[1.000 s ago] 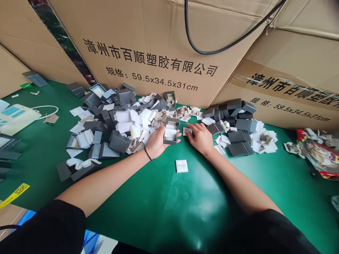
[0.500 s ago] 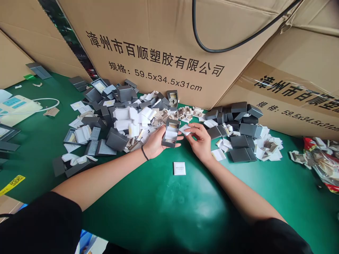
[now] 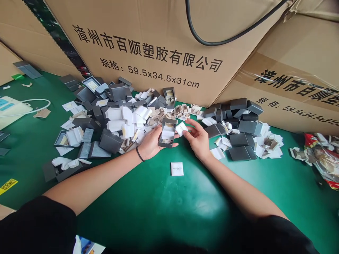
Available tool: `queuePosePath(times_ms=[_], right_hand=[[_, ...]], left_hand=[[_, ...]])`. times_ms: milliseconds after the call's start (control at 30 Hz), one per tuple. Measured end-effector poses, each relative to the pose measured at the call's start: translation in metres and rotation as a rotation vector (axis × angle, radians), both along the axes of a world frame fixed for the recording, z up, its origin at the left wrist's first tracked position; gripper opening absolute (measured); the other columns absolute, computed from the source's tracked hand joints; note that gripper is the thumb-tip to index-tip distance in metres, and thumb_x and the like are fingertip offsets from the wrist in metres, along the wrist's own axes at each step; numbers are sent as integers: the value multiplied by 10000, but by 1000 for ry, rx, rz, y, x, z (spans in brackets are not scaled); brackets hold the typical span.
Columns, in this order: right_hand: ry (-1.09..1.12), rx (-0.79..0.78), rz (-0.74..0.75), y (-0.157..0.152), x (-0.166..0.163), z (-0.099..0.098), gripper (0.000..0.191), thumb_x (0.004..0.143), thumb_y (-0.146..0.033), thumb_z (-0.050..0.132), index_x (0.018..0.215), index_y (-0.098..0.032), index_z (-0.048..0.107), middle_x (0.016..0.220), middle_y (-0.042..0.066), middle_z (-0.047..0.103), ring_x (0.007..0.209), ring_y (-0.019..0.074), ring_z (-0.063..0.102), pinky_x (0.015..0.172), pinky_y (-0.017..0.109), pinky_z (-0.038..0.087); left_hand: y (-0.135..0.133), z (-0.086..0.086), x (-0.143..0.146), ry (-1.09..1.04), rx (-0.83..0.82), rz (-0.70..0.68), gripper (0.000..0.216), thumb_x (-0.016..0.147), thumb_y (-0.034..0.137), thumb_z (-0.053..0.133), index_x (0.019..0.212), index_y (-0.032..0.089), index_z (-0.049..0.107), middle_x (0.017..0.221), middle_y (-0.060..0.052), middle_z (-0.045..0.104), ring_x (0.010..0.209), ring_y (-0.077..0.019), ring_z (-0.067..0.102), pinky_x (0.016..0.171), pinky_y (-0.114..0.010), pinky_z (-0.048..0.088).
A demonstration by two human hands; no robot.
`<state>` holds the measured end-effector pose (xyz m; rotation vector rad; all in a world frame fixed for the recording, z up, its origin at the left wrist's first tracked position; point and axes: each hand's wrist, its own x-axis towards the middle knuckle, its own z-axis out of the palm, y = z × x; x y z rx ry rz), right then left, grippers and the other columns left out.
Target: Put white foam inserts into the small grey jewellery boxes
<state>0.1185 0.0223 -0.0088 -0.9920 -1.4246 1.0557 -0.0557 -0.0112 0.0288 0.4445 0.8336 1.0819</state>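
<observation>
My left hand point(image 3: 151, 144) is closed round a small dark grey box point(image 3: 167, 140), held with its open side up and a pale lining showing inside. Just to the right of that box, a small white square card point(image 3: 181, 128) with faint print sits at the thumb and fingertips of my right hand point(image 3: 198, 140). A second white square point(image 3: 177, 169), also printed, lies flat on the green table nearer to me.
Grey boxes point(image 3: 110, 140) and white paper inserts point(image 3: 116, 121) heap up on the left. More dark boxes point(image 3: 239, 140) lie at right, beside a plastic bag point(image 3: 321, 158). Large cartons point(image 3: 148, 21) stand behind, with a black cable point(image 3: 212, 43) hanging in front.
The card in my right hand has turned so that its printed face shows more, and my right fingers have spread a little. The whole view has shifted slightly.
</observation>
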Motion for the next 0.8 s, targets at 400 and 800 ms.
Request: queuePosePath(times_ms=[400,800], right_hand=[[-172,296,-173,-9,2,9,221,842,-280,553,1048,-227,615,1027,67,675,900,183,638,785,355,541],[-449,765,-58,-18,-2,20,204,905,-246,481,1039,-285,629,920,36,705,834,183,617,742,380,520]], left_hand=[[1,-7,1,-17,80,22,259,883,342,506,1050,152,559,1015,-101,663,970,-237,635,795,-454,546],[-2,-8,2,170,176,-58,274,783,395,634,764,191,452,596,66,473,460,-61,485,442,-188,424]])
